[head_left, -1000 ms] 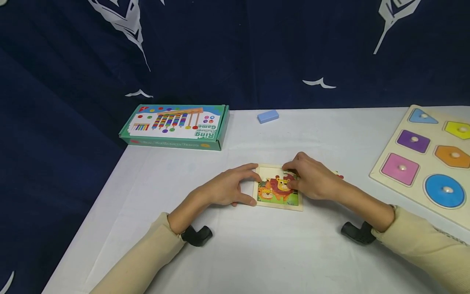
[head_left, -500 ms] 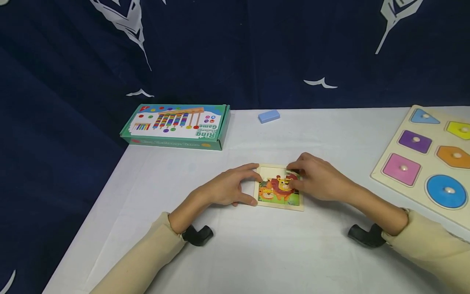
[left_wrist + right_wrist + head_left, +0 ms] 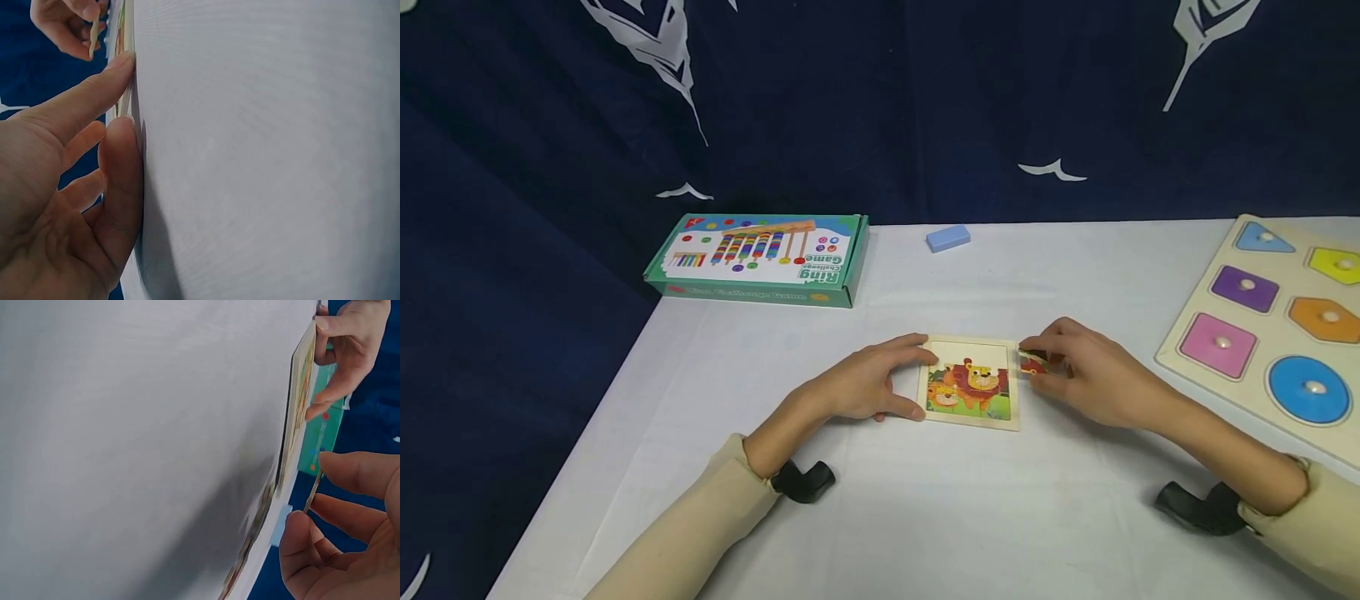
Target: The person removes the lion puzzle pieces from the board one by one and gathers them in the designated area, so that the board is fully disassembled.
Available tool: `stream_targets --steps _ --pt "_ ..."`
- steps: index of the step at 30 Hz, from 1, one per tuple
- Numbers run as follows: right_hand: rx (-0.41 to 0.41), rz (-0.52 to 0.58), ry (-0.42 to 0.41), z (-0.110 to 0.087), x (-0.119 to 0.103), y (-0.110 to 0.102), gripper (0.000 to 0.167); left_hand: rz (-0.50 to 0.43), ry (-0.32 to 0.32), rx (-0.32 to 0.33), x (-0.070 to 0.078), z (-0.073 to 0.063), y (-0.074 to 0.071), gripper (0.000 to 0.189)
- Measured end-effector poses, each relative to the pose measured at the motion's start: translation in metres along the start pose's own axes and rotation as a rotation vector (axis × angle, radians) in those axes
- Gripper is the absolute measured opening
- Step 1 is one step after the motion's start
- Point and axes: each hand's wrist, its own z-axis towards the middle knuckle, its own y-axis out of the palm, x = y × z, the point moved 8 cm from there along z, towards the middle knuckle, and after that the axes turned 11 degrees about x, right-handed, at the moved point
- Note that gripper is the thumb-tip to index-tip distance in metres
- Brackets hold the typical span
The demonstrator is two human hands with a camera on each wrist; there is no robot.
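Note:
A small wooden jigsaw puzzle tray [image 3: 973,425] with a lion picture lies flat on the white table; a pale bare strip runs along the top of its recess. My left hand [image 3: 872,379] holds the tray's left side, thumb at the lower corner and fingers on the upper part. Just right of the tray, my right hand [image 3: 1086,375] pinches a puzzle piece [image 3: 1032,363] with red and dark colours. In the right wrist view this piece [image 3: 313,490] shows edge-on between thumb and fingers, raised off the table. Loose pieces [image 3: 247,550] lie beside the tray there, mostly hidden from above.
A green ring game box [image 3: 756,258] sits at the back left. A blue block [image 3: 948,238] lies near the table's far edge. At right is a large knobbed shape board [image 3: 1195,379]. A dark blue curtain [image 3: 880,108] hangs behind the white tablecloth [image 3: 925,517].
My right hand has moved right, off the tray's upper right part, carrying the puzzle piece away from the lion picture. My left hand stays on the tray's left side.

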Motion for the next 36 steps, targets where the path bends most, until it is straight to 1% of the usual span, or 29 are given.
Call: stream_targets --steps 3,5,9,14,20,25,36 --pt "0.026 -0.004 0.002 -0.008 0.009 -0.007 0.039 0.025 0.001 -0.004 0.000 0.000 0.000 0.072" --pt "0.044 -0.009 0.009 -0.013 0.016 -0.011 0.038 0.041 -0.002 -0.006 0.000 0.001 0.001 0.073" --pt "0.074 -0.030 0.042 -0.023 0.030 -0.019 0.039 0.057 -0.001 -0.009 0.000 0.002 0.001 0.074" --pt "0.096 -0.079 0.092 -0.030 0.047 -0.028 0.041 0.059 -0.004 -0.009 0.001 0.001 0.000 0.076" --pt "0.076 -0.132 0.123 -0.032 0.062 -0.033 0.043 0.051 -0.013 -0.009 0.000 0.001 0.000 0.076" --pt "0.053 -0.164 0.132 -0.031 0.068 -0.033 0.044 0.050 -0.014 -0.010 0.000 0.001 0.000 0.076" --pt "0.023 -0.170 0.166 -0.030 0.076 -0.030 0.047 0.044 -0.012 -0.010 -0.001 0.002 0.000 0.076"
